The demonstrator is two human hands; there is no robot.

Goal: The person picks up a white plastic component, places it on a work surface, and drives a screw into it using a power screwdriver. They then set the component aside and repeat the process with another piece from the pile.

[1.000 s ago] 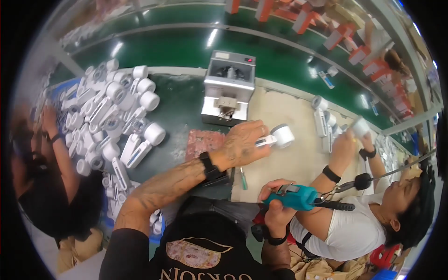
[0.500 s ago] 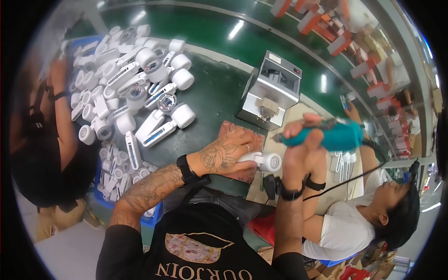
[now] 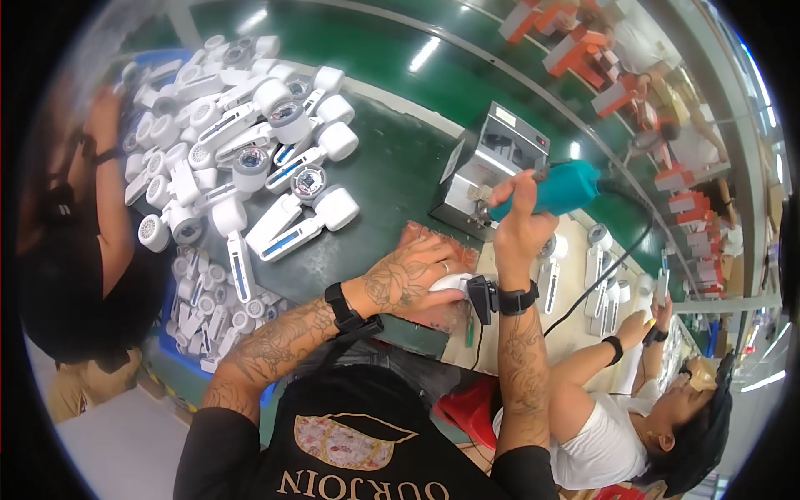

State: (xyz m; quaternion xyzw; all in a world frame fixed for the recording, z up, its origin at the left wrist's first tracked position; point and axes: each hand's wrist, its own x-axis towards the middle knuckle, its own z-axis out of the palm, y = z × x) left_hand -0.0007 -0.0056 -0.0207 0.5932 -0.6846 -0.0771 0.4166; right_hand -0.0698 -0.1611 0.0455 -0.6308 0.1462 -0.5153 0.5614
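Observation:
My right hand (image 3: pixel 523 225) is wrapped round a teal electric screwdriver (image 3: pixel 560 190) with a black cord. The driver is tilted, its tip at the front of a metal box-shaped machine (image 3: pixel 468 179), probably a screw feeder; whether they touch I cannot tell. On a worn reddish pad (image 3: pixel 429 236), my left hand (image 3: pixel 408 277) holds down a white plastic handheld device (image 3: pixel 452 284). Its round end is partly hidden behind my right wristband.
A big heap of white round-headed devices (image 3: pixel 287 237) covers the left of the green table (image 3: pixel 387 158). Below it, a blue bin (image 3: pixel 171 346) holds smaller white parts. At right, a co-worker (image 3: pixel 612 425) sits beside more devices (image 3: pixel 596 271). Another person (image 3: pixel 108 208) works at left.
My right hand has carried the screwdriver away from me to the metal machine's front. My left hand stays on the white device. The right-hand co-worker's arm has drawn away to the right.

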